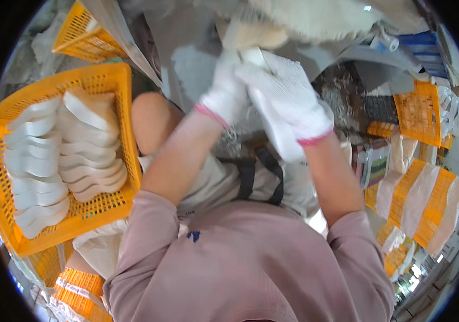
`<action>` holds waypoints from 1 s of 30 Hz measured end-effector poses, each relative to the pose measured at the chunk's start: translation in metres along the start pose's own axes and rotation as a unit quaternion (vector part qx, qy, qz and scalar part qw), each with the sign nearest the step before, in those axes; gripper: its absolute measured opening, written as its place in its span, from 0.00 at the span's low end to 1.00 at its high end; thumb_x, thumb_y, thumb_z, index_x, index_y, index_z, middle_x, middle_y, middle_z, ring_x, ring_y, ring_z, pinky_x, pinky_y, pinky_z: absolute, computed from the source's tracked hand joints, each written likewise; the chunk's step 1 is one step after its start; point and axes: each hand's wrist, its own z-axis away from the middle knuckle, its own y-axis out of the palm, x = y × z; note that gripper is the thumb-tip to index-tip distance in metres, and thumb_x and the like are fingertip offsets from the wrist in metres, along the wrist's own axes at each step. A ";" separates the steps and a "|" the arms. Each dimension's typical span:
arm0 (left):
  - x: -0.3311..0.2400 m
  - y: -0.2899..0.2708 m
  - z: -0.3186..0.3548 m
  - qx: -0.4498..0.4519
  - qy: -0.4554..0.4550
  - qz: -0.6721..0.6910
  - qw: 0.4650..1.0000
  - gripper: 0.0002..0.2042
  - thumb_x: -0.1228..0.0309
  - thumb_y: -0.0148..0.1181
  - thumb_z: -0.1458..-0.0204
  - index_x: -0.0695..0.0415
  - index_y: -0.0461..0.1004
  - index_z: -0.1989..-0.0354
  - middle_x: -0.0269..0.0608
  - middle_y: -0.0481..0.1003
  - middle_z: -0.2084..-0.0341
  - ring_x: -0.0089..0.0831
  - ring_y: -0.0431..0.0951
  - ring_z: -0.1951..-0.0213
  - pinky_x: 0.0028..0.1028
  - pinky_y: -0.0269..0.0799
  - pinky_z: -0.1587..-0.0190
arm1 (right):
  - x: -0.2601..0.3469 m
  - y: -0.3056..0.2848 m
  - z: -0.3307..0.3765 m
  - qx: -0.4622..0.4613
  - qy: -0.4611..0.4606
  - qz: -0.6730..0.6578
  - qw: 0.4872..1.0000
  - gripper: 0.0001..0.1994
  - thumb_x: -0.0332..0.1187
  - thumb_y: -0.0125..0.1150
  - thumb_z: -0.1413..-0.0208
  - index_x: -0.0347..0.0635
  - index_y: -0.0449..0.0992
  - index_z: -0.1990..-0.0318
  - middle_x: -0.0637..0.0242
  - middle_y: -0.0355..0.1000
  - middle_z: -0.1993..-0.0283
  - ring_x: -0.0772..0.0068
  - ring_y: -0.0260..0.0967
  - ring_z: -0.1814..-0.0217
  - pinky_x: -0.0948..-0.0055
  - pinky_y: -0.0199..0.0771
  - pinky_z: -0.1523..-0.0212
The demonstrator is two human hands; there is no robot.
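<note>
My right hand (285,88), in a white knit glove with a pink cuff, is closed around a white curved sole-shaped piece (275,131). The piece hangs below the palm toward my lap, and a white end shows above the fingers. My left hand (226,80), gloved alike, meets the right hand at the piece's upper part; its fingers are smeared and partly hidden. Just beyond both hands is a cream, rounded, soft-looking thing (256,36), blurred. Several similar white wavy pieces (36,155) lie in stacked rows in a yellow plastic basket (130,118) at my left.
A grey panel (189,70) stands beyond my hands, under a pale dusty cover (320,19). Another yellow basket (87,40) sits at the far left. On the right are a yellow crate (417,112) with white pieces and yellow baskets strapped with white strips (420,193).
</note>
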 end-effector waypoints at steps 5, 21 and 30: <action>-0.007 -0.009 -0.040 0.111 0.064 -0.145 0.981 0.23 0.51 0.48 0.30 0.61 0.75 0.46 0.51 0.82 0.56 0.47 0.84 0.58 0.41 0.85 0.54 | -0.004 0.000 0.031 0.014 -0.130 0.164 0.978 0.39 0.43 0.72 0.48 0.38 0.68 0.30 0.44 0.73 0.38 0.50 0.79 0.41 0.58 0.80 0.42; 0.016 -0.020 -0.043 -0.030 0.148 -0.079 0.985 0.20 0.57 0.53 0.31 0.60 0.77 0.43 0.46 0.82 0.50 0.42 0.84 0.51 0.37 0.80 0.45 | 0.018 0.020 0.032 -0.150 -0.221 0.484 0.833 0.21 0.43 0.76 0.47 0.45 0.81 0.49 0.52 0.81 0.58 0.45 0.81 0.60 0.55 0.82 0.60; 0.020 -0.025 -0.027 -0.028 0.214 -0.104 0.971 0.19 0.60 0.56 0.31 0.60 0.79 0.41 0.43 0.83 0.47 0.39 0.83 0.47 0.35 0.77 0.41 | 0.011 0.031 0.006 -0.289 -0.171 0.319 0.886 0.27 0.52 0.81 0.52 0.38 0.84 0.54 0.53 0.84 0.61 0.56 0.84 0.64 0.63 0.83 0.60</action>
